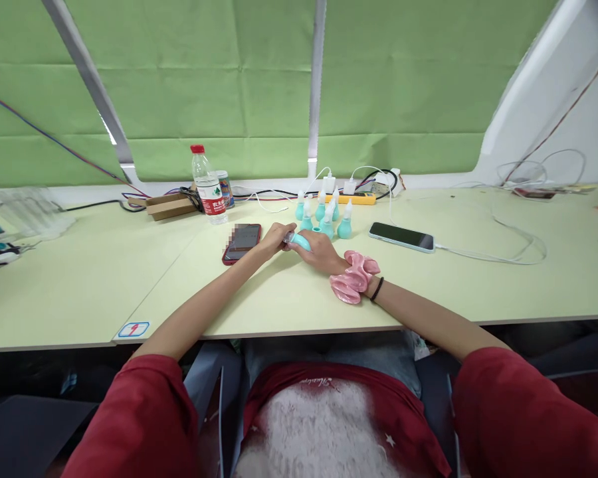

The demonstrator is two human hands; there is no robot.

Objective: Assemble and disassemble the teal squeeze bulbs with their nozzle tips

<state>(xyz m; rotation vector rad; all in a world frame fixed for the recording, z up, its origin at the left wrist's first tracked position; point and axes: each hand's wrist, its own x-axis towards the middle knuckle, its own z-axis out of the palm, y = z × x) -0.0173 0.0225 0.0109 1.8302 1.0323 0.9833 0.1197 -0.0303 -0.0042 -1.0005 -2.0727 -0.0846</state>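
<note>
Over the table, a teal rubber bulb with a clear tip, a nasal aspirator [300, 241], is held between both hands and tilted sideways. My left hand [275, 240] is closed with its fingertips pinching the clear tip end. Wrapped round the teal bulb is my right hand [323, 252], with a pink scrunchie [355, 277] and a dark bracelet at the wrist. Just beyond the hands stands a cluster of several similar teal aspirators [345, 227], upright with whitish clear tips. A low teal piece at the front of the cluster is partly hidden by my right hand.
A red-cased phone [242, 244] lies left of the hands, and another phone [401, 236] on a white cable lies right. Along the back are a water bottle [210, 189], a can [225, 188], a cardboard tray [172, 207], a yellow device [356, 198] and cables.
</note>
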